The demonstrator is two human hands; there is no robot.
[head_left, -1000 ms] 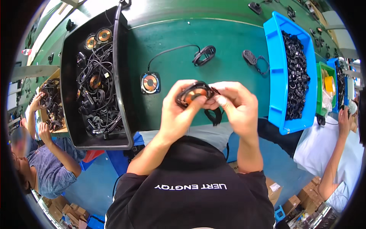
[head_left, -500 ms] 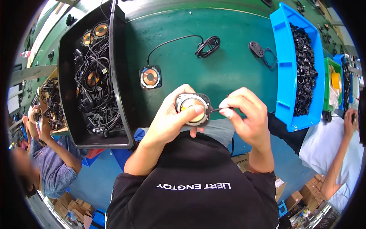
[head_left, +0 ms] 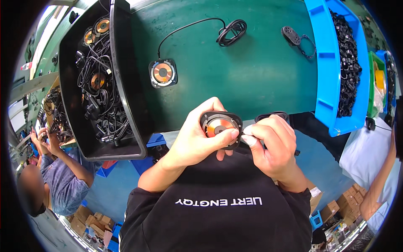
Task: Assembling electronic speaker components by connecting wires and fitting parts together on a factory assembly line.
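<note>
My left hand (head_left: pixel 195 140) grips a wireless-charger coil unit (head_left: pixel 217 125), a copper disc in a dark housing with rounded corners. Its thumb lies over the disc's lower right, and fingers support it from underneath. At the unit's right edge, my right hand (head_left: pixel 275 145) is closed in a pinch on the black cable, mostly hidden by the fingertips. Behind that hand shows a dark looped bundle (head_left: pixel 273 114), apparently cable. A second coil unit (head_left: pixel 163 73) lies on the green table, its lead running to a coiled black cable (head_left: pixel 232 32).
On the left stands a black bin (head_left: pixel 134 122) with tangled cables and coil units. A blue bin (head_left: pixel 326 75) of small black parts is at right, beside a black oval piece with a thin loop (head_left: pixel 290 35). People work on both sides.
The view has shifted, so table items appear higher. My right hand's pinch has come closer to the coil unit's edge, and the short cable stretch between them is now barely visible.
</note>
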